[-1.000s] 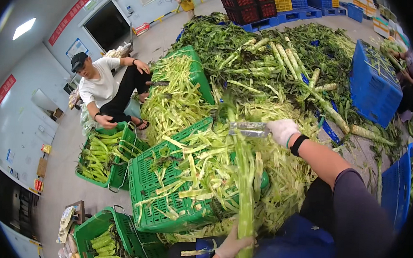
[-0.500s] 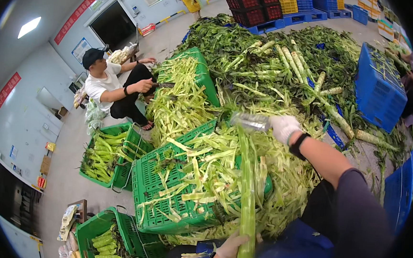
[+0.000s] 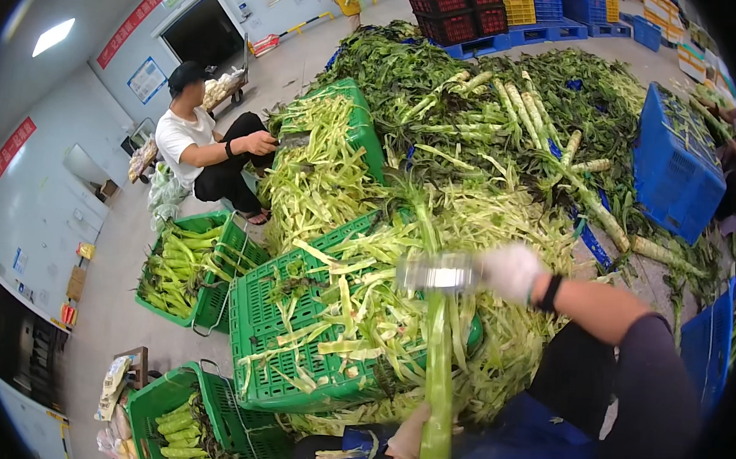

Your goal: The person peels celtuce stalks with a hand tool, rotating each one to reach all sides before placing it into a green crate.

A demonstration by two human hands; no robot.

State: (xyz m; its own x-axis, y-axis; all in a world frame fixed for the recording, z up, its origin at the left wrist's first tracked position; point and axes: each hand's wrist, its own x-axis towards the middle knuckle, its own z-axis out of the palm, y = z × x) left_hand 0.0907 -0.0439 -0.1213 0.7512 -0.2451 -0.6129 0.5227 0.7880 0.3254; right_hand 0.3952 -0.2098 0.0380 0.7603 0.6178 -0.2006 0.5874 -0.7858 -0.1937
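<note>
From my remote seat I see pale walls (image 3: 54, 207) down the left of the frame, a red banner (image 3: 144, 16) at upper left, and a grey floor (image 3: 125, 340) below. A heap of leafy greens (image 3: 379, 68) spreads across the upper middle, probably put there to be within reach. A co-worker (image 3: 182, 135) in a white shirt squats at upper left. The blue crate (image 3: 679, 170) at right stands tilted; the slotted green crate (image 3: 264, 316) at centre is strewn with peelings (image 3: 334, 343), so I judge it serves as a low bench. The left crate (image 3: 214, 300) and lower-left crate (image 3: 147, 397) hold pale green stems, apparently kept clear of scraps. The long green stalk (image 3: 438, 362) rises through the lower middle. The hands are apart, I suppose to leave its length free between them: the left hand (image 3: 407, 437) clamps the lower end, likely steadying it, while the right hand (image 3: 510, 272), blurred, grips a flat metal tool (image 3: 442, 273) across the stalk; whether they touch I cannot tell.
</note>
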